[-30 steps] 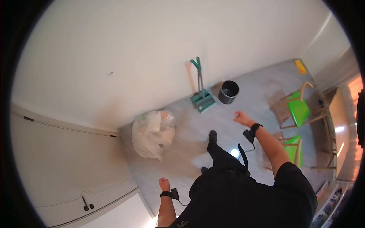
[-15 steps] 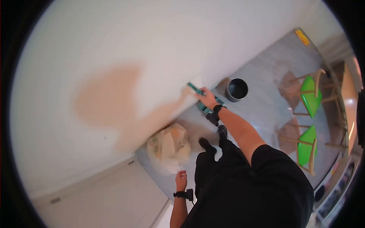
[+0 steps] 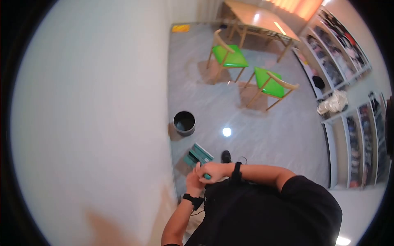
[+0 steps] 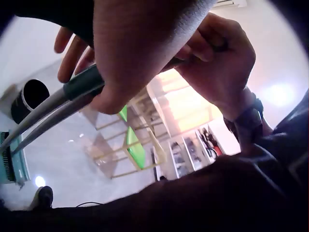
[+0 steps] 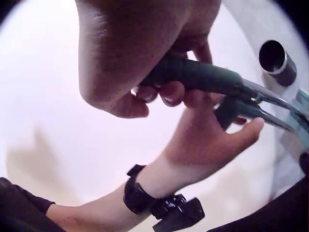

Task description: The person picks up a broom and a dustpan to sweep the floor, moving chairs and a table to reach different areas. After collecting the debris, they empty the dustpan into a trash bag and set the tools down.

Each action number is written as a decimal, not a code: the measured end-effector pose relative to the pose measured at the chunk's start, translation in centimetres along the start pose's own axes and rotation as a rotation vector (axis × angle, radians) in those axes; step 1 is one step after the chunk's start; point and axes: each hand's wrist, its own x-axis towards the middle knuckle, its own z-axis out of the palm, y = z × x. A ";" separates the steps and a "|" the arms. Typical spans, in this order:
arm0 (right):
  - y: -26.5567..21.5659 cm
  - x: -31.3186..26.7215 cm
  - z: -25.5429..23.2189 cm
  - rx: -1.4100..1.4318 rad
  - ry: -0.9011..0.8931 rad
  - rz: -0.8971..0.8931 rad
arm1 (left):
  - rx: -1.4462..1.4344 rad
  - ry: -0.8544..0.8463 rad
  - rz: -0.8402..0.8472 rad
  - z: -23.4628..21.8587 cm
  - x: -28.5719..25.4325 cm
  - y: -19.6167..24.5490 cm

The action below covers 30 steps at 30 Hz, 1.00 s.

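My right hand (image 3: pixel 214 171) grips a dark green handle (image 5: pixel 203 75) of a long-handled broom and dustpan set. Just below it, my left hand (image 3: pixel 194 183) is around a second green handle (image 5: pixel 228 111), its thumb stretched along the side. Grey shafts run side by side from the handles, shown in the left wrist view. At their lower end is the teal dustpan (image 3: pixel 200 154), in front of my foot, with dark bristles (image 4: pixel 7 162) in it. In the head view the two hands overlap and hide most of the handles.
A black bin (image 3: pixel 184 123) stands by the wall (image 3: pixel 94 102), beyond the dustpan. Two chairs with green seats (image 3: pixel 230 57) are further off, before a wooden table (image 3: pixel 262 18). Shelves of shoes (image 3: pixel 357 139) line the right side. A yellow item (image 3: pixel 180 28) lies in the far corner.
My right hand has reached the set by the wall, taken hold of it and brought it nearer. The left hand has come up to it. My view has turned right, leaving the plastic bag behind.
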 end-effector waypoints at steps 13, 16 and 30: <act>-3.0 -4.1 6.8 0.001 0.955 0.555 | -0.206 -0.416 0.436 -2.7 3.9 -10.0; -14.2 -17.6 5.5 0.456 1.393 0.447 | -0.198 -0.245 0.269 -10.3 4.4 -11.9; -17.7 -34.7 34.9 0.152 2.085 1.649 | -0.217 -0.033 0.118 -7.8 -2.8 -2.3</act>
